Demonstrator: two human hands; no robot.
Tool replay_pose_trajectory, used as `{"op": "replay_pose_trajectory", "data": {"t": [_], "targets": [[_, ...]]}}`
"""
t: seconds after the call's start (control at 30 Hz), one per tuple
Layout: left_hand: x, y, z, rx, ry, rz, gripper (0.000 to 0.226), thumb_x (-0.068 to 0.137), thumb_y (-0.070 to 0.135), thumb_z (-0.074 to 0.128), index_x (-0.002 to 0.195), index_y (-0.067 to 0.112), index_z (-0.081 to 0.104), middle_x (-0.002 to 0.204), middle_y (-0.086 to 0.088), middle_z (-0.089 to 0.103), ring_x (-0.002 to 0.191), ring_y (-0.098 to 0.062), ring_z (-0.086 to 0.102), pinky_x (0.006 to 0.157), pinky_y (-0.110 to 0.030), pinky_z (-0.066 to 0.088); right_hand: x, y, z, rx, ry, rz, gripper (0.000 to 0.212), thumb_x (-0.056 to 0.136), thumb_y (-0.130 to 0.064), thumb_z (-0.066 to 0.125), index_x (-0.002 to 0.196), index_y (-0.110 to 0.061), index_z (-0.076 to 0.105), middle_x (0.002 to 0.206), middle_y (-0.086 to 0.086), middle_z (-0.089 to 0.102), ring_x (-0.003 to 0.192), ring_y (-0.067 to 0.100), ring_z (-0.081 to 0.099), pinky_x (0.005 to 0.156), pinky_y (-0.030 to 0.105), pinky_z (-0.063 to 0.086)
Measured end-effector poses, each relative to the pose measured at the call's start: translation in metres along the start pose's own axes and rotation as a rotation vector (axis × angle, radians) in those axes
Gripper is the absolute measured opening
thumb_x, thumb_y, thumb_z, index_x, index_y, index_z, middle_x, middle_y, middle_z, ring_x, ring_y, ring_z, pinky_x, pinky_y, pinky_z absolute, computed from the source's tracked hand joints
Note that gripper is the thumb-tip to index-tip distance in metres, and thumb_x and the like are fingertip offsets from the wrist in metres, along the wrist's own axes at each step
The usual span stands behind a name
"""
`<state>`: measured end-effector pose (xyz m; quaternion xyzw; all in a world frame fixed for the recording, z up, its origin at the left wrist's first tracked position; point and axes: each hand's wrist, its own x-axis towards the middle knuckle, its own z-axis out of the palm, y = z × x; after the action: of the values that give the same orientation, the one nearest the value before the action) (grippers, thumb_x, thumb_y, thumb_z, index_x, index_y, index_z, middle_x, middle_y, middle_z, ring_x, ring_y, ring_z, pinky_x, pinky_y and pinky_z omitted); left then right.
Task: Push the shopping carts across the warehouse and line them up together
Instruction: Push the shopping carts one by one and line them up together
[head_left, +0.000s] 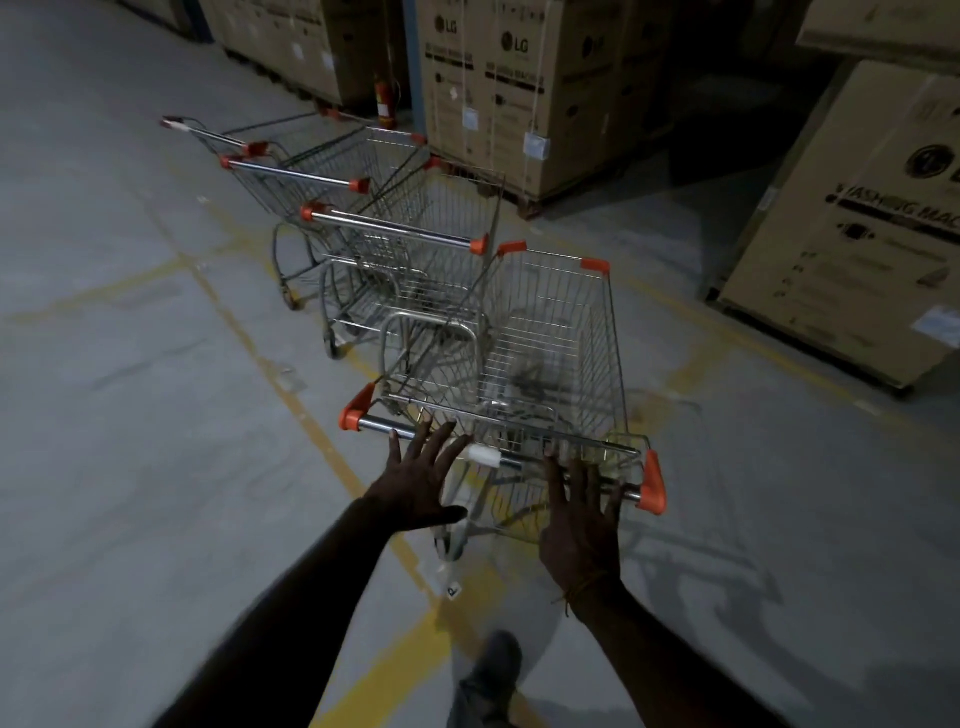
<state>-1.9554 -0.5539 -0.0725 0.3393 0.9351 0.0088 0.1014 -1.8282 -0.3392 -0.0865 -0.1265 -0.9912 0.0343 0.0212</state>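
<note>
The nearest shopping cart (524, 374) stands on the grey concrete floor (130, 364), just in front of the person. Its handle bar (498, 457) is a metal tube with orange end caps and a small white piece near the middle. The left hand (415, 488) is at the left part of this bar with its fingers (441, 441) straight and spread wide; the fingertips reach the bar, and no finger is curled around it. The right hand (582, 525) is at the right part of the bar, also with the fingers straight and a little apart, lying over the tube near the right orange cap. I cannot tell if the palms press on the bar. A thin cord (582, 587) goes around the right wrist.

The front of this cart is just beside the row of other carts (363, 208), which are pushed one into another and point toward the upper right. The basket of the nearest cart stands to the right of the last cart in this row, not inside it.

Yellow painted lines (291, 400) cross the floor under the carts. Behind the row stand big cardboard boxes (498, 88) on pallets, and a red fire extinguisher (384, 101) stands between two stacks. One more large box (857, 234) is at the right. A shoe (493, 670) of the person shows at the bottom.
</note>
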Motion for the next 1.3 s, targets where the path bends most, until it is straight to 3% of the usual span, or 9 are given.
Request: {"op": "replay_pose_trajectory", "data": {"t": [0.13, 0.3, 0.5, 0.73, 0.93, 1.1, 1.2, 1.27, 1.3], "targets": [[0.041, -0.031, -0.012, 0.001, -0.001, -0.028, 0.107, 0.076, 0.078, 0.049, 0.15, 0.035, -0.014, 0.162, 0.0, -0.013, 0.148, -0.032, -0.015, 0.114, -0.067, 0.002, 0.049, -0.012, 0.007, 0.038, 0.018, -0.018, 0.109, 0.054, -0.015, 0.078, 0.15, -0.02, 0.026, 0.146, 0.02, 0.044, 0.135, 0.042, 0.04, 0.111, 0.068, 0.014], [0.082, -0.06, -0.025, -0.053, 0.008, -0.073, 0.103, 0.077, 0.073, 0.053, 0.151, 0.036, -0.006, 0.162, 0.002, -0.01, 0.148, -0.031, -0.013, 0.116, -0.063, 0.006, 0.094, -0.027, 0.015, 0.056, 0.033, -0.054, 0.11, 0.055, -0.015, 0.079, 0.15, -0.017, 0.024, 0.15, 0.02, 0.038, 0.14, 0.041, 0.032, 0.114, 0.066, 0.002], [0.119, -0.091, -0.034, -0.108, 0.019, -0.093, 0.101, 0.077, 0.07, 0.058, 0.151, 0.038, -0.003, 0.162, 0.002, -0.009, 0.148, -0.032, -0.014, 0.117, -0.061, 0.006, 0.132, -0.048, 0.018, 0.086, 0.03, -0.06, 0.106, 0.058, -0.016, 0.078, 0.151, -0.016, 0.027, 0.15, 0.02, 0.038, 0.138, 0.041, 0.035, 0.11, 0.067, 0.014], [0.151, -0.12, -0.042, -0.087, -0.002, -0.07, 0.1, 0.079, 0.066, 0.058, 0.151, 0.039, -0.006, 0.161, 0.004, -0.016, 0.148, -0.03, -0.016, 0.116, -0.062, 0.007, 0.165, -0.068, 0.018, 0.079, 0.015, -0.007, 0.113, 0.057, -0.016, 0.075, 0.153, -0.018, 0.017, 0.153, 0.018, 0.03, 0.141, 0.041, 0.029, 0.112, 0.068, 0.01], [0.174, -0.145, -0.049, -0.08, -0.035, 0.0, 0.102, 0.079, 0.066, 0.06, 0.151, 0.039, -0.007, 0.161, 0.002, -0.016, 0.147, -0.033, -0.015, 0.114, -0.062, 0.007, 0.181, -0.087, 0.016, 0.059, -0.003, 0.062, 0.104, 0.055, -0.011, 0.07, 0.151, -0.018, 0.031, 0.152, 0.017, 0.036, 0.142, 0.04, 0.029, 0.111, 0.068, 0.013], [0.189, -0.172, -0.056, -0.152, -0.064, 0.101, 0.102, 0.079, 0.064, 0.062, 0.152, 0.042, -0.005, 0.161, 0.005, -0.015, 0.148, -0.03, -0.016, 0.115, -0.062, 0.008, 0.19, -0.108, 0.006, 0.059, -0.02, 0.152, 0.103, 0.046, -0.016, 0.074, 0.145, -0.018, 0.044, 0.144, 0.015, 0.048, 0.135, 0.039, 0.041, 0.112, 0.061, 0.004], [0.195, -0.184, -0.054, -0.194, -0.057, 0.157, 0.099, 0.08, 0.065, 0.061, 0.151, 0.043, -0.004, 0.161, 0.007, -0.015, 0.147, -0.028, -0.018, 0.116, -0.061, 0.008, 0.194, -0.121, 0.002, 0.05, -0.049, 0.23, 0.102, 0.041, -0.026, 0.079, 0.139, -0.018, 0.052, 0.138, 0.014, 0.054, 0.13, 0.04, 0.048, 0.109, 0.064, 0.021], [0.197, -0.19, -0.05, -0.207, -0.013, 0.2, 0.097, 0.08, 0.063, 0.062, 0.152, 0.042, -0.001, 0.162, 0.005, -0.011, 0.148, -0.029, -0.015, 0.116, -0.06, 0.009, 0.195, -0.128, -0.006, 0.075, -0.097, 0.278, 0.103, 0.05, -0.032, 0.079, 0.145, -0.019, 0.044, 0.147, 0.016, 0.045, 0.138, 0.041, 0.037, 0.108, 0.068, 0.024], [0.197, -0.191, -0.047, -0.196, 0.018, 0.214, 0.096, 0.081, 0.062, 0.061, 0.152, 0.041, 0.0, 0.163, 0.004, -0.008, 0.148, -0.03, -0.012, 0.116, -0.06, 0.01, 0.196, -0.13, -0.011, 0.075, -0.117, 0.294, 0.101, 0.062, -0.032, 0.075, 0.152, -0.021, 0.031, 0.155, 0.016, 0.031, 0.144, 0.04, 0.023, 0.111, 0.067, 0.014]]}}
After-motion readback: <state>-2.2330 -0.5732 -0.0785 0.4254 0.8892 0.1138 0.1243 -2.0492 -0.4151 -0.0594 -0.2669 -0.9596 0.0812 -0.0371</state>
